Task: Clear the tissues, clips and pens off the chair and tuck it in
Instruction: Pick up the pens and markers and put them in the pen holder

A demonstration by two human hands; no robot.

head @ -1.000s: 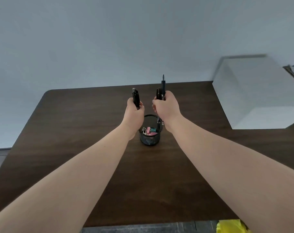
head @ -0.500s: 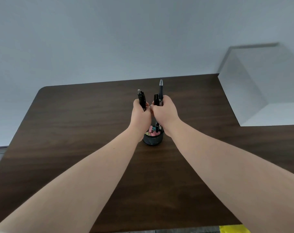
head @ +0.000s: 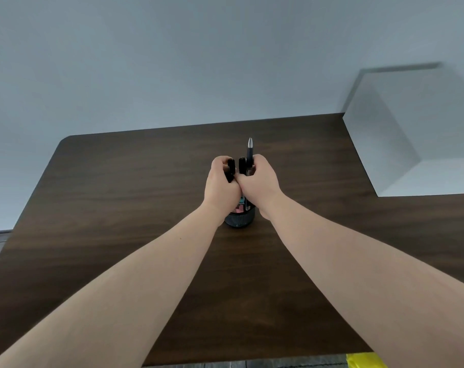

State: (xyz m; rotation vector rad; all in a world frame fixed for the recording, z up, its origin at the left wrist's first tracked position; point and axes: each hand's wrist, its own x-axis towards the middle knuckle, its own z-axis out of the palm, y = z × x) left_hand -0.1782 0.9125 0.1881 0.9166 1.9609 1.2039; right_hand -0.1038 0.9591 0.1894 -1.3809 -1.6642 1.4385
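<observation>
Both fists closed on upright pens (head: pixel 249 152) — left hand (head: pixel 221 185), right hand (head: pixel 260 181) — over the holder (head: pixel 240 220).

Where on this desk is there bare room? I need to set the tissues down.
The desk is bare left of the mesh cup and along the near edge. Right is bare up to the white box. Crowded only around the cup, where both hands hold pens.
</observation>
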